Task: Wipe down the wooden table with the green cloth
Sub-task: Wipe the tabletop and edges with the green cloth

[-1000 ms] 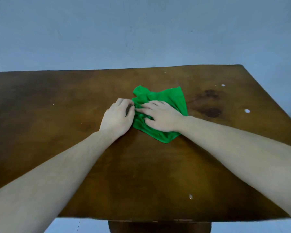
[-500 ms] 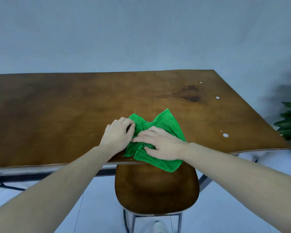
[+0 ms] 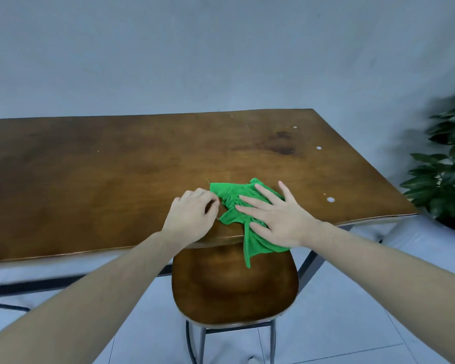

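The wooden counter (image 3: 90, 179) stretches across the view, its near edge running from the left side toward the right corner. Just left of centre, the left hand (image 3: 191, 219) rests at the near edge with its fingers curled, the fingertips touching the left edge of the green cloth (image 3: 234, 203); whether they actually pinch the fabric cannot be told. The cloth lies bunched and wrinkled at the near edge of the counter, and its lower corner hangs over the edge, above the seat of a wooden chair (image 3: 234, 285) tucked beneath. The right hand (image 3: 276, 219) lies flat on the cloth, fingers straight and spread, palm pressing the fabric down at the edge. Farther right on the counter a dark stain (image 3: 281, 145) shows in the wood, with several small white spots (image 3: 330, 199) scattered near the right side. Beyond the right corner stands a leafy green plant (image 3: 447, 174), somewhat blurred, against a pale wall.
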Tool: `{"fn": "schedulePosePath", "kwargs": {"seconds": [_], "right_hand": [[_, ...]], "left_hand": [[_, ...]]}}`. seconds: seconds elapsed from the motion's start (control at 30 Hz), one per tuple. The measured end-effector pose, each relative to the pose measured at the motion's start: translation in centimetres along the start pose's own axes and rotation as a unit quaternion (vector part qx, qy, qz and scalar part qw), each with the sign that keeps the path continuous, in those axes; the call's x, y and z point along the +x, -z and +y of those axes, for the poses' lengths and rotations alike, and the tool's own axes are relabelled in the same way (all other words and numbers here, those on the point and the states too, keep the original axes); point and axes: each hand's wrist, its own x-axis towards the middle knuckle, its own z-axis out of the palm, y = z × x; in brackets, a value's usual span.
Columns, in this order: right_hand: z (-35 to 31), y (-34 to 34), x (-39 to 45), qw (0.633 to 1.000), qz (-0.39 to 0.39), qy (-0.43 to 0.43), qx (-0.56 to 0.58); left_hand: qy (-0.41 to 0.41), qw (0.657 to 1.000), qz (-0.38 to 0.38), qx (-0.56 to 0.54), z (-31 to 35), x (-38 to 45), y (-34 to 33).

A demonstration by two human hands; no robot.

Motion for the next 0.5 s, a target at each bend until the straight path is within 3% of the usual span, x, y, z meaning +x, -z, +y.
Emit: {"fn": "schedulePosePath", "kwargs": {"seconds": [0.23,0.5], "right_hand": [[2.7,-0.2,7.1,0.997,0.011,0.057,0.051],[13.1,-1.1,17.4,0.996,0.004,0.077,0.052]], "left_hand": [[0.033,0.999,0.022,0.016,-0.4,5.2,-1.6],[0.086,0.995,0.031,0.041,-1.0,14.6,-4.1]]}}
